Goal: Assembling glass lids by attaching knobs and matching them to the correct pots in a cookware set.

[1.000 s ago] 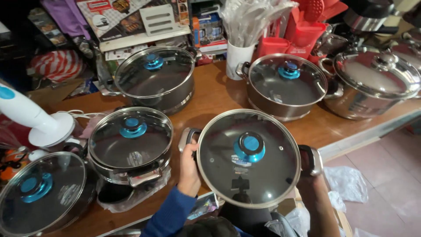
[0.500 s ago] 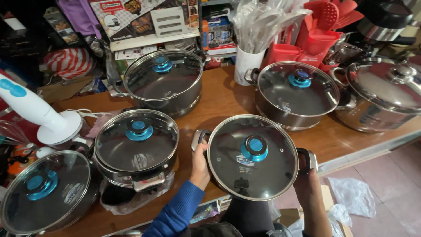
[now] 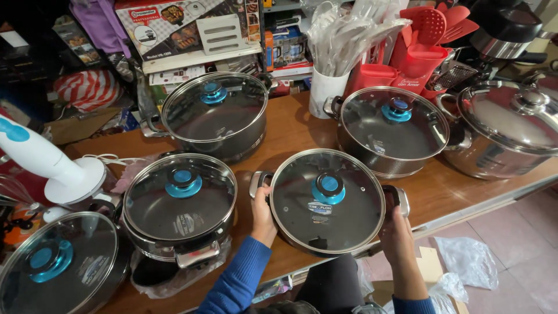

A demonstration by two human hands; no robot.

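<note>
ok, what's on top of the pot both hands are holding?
A glass lid with a steel rim and a blue knob covers the held pot. A small label shows on the glass. The left hand and right hand grip the side handles. The interior looks dark; any contents can't be made out.

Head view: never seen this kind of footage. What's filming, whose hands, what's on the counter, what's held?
There is no machine here. A camera worn on a person's head looks down at their own two bare hands. The left hand and right hand each grip a side handle of a dark pot with a glass lid and blue knob, at the front edge of a wooden counter. Four similar lidded pots stand around it, plus a steel stockpot at far right. Behind are a white cup of utensils, red utensil holders and a white hand blender at left.
</note>
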